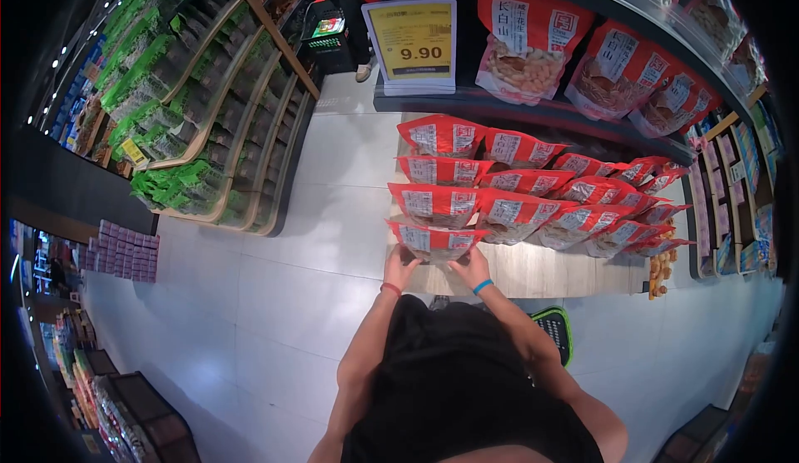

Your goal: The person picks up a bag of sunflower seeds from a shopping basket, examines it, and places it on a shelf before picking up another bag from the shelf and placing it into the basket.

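Both my hands are on a red-topped snack bag (434, 240) that stands upright at the front left of a wooden display table (533, 270). My left hand (401, 267), with a red band at the wrist, is closed on the bag's lower left side. At its lower right side is my right hand (473, 268), with a blue band, gripping there too. Directly behind it stands a matching bag (433, 205), and several more like it fill rows to the back and right. The bag partly hides my fingertips.
A yellow price sign (414, 47) reading 9.90 stands on the shelf behind the table. Green-topped packages fill a curved shelf (250, 196) on the left. A green-rimmed basket (553, 335) is near my right elbow. Beyond the aisle, a person's shoe (363, 72) shows beside a dark basket (326, 37).
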Demonstrator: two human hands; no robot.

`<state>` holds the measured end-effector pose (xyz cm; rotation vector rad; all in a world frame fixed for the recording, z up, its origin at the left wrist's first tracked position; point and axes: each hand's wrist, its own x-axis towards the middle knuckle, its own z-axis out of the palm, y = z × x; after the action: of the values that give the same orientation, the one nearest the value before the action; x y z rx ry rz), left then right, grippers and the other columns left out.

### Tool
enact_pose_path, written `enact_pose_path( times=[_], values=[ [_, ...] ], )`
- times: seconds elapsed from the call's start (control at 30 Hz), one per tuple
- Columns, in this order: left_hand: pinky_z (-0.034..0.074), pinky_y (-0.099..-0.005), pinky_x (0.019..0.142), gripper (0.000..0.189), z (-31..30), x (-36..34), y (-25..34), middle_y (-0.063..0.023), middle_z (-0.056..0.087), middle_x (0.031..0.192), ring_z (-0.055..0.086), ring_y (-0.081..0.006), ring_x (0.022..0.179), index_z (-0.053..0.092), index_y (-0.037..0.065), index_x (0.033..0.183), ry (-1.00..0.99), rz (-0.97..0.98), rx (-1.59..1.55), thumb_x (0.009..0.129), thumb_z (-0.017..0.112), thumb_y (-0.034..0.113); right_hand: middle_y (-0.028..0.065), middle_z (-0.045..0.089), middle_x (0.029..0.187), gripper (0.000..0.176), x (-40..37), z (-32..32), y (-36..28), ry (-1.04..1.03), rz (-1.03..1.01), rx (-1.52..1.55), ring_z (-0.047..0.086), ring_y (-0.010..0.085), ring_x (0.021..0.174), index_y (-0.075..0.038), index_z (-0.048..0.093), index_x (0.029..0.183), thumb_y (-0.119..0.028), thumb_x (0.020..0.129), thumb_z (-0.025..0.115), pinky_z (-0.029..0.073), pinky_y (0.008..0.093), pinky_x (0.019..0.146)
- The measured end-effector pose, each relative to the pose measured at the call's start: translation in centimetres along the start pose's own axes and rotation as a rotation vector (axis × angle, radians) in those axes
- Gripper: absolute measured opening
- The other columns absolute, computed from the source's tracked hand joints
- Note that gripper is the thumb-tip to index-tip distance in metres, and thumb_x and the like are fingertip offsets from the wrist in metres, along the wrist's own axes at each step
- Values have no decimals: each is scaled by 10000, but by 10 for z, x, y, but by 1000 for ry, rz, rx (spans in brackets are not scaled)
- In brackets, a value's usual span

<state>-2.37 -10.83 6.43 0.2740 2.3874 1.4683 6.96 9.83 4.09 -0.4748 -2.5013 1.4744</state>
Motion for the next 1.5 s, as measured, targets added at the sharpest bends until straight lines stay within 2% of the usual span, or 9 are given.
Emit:
enact_pose_path(
  times=[0.1,0.23,0.33,0.4,0.43,0.53,0.7,1.33,1.5],
  values=[
    [485,-402,875,578,6,4,-22,-211,606,1131,586,-349,1051,515,-15,1193,25,16,27,721,797,166,193,613,1015,620,1,3,8,-9,-6,-32,602,343,930,8,494,1151,-258,694,818,491,402,808],
    [477,-397,886,602,6,-1,-16,-207,582,1129,570,-348,1047,509,-26,1195,94,68,102,716,803,190,178,608,977,600,-2,-3,-4,11,-42,-21,599,337,907,16,498,1131,-262,700,810,488,400,802],
    [443,-405,944,623,11,-9,-24,-199,540,1181,524,-351,1104,486,-33,1212,135,74,214,720,794,195,179,585,988,583,-12,-10,-5,8,-24,1,587,339,912,23,498,1127,-256,714,800,482,403,802],
    [402,-418,997,645,9,-15,-20,-198,490,1257,464,-353,1183,455,-35,1244,206,236,355,730,778,183,182,561,1022,490,-23,-18,-9,100,-124,-121,563,339,944,23,501,1091,-211,750,763,469,404,812],
    [402,-418,997,645,7,-18,-22,-198,490,1257,464,-353,1183,455,-35,1244,227,226,354,730,778,183,182,561,1022,490,-29,-21,-8,84,-139,-119,563,339,944,23,501,1091,-211,750,763,469,404,812],
    [342,-412,1066,633,4,-28,-25,-195,422,1347,381,-350,1275,430,-27,1282,187,249,405,766,735,177,184,555,1030,400,-38,-29,2,54,-198,-221,537,356,990,13,506,1100,-110,771,699,450,417,846],
    [246,-389,1145,569,5,-44,-32,-192,316,1459,270,-328,1376,385,-45,1343,76,306,687,878,584,217,182,527,928,241,-36,-22,10,87,-287,-283,509,365,895,5,483,950,-28,760,627,420,437,779],
    [155,-391,1173,587,-4,-79,-39,-150,239,1525,169,-268,1434,318,-28,1414,-9,303,747,933,491,260,157,514,873,192,-38,-15,9,162,-314,-384,500,343,848,-13,479,906,-25,764,608,413,437,750],
    [150,-388,1173,582,-13,-96,-47,-125,225,1536,164,-247,1437,318,-5,1423,-43,328,771,939,485,271,160,516,920,257,-49,-10,3,184,-234,-411,491,346,887,-4,479,976,-2,752,606,403,441,788]
  ],
)
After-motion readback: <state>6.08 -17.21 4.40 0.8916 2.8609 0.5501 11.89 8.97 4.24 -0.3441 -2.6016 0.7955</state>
